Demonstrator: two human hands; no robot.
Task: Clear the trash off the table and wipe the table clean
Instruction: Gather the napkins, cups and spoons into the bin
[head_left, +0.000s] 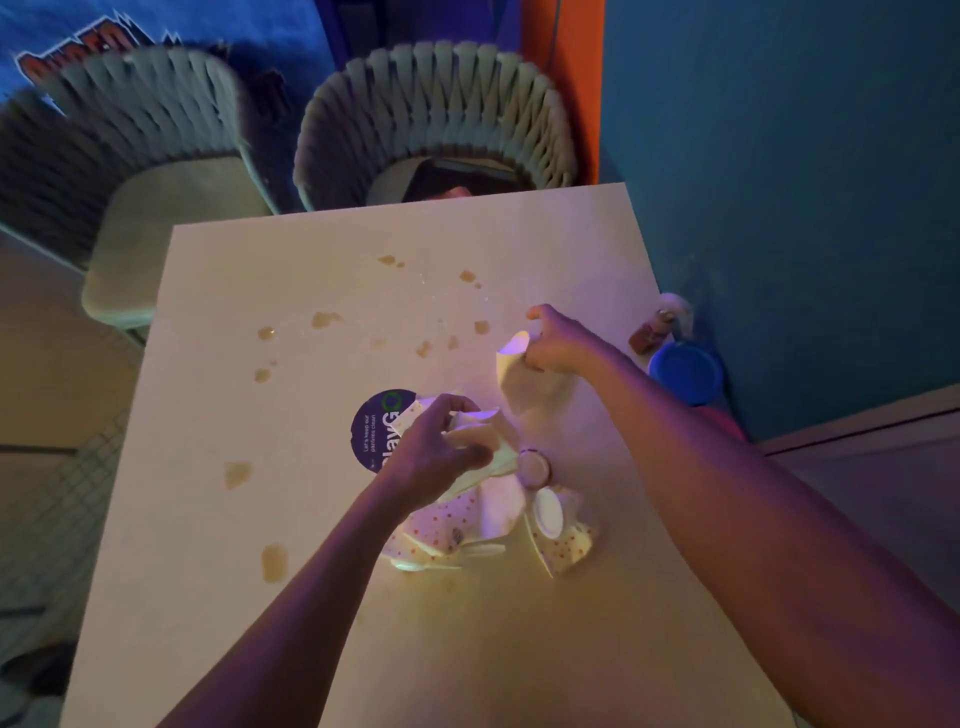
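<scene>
A pale square table carries several brown spill spots. Near its middle lies a heap of trash: dotted paper plates, a white napkin, a plastic spoon, a small round lid and a little cup. My left hand is closed on a crumpled paper cup at the top of the heap. My right hand holds another paper cup, tilted, just above the table at the right.
A dark round sticker is stuck on the table under the heap's left edge. Two woven chairs stand at the far side. A blue bucket and a spray bottle sit beyond the right edge by the teal wall.
</scene>
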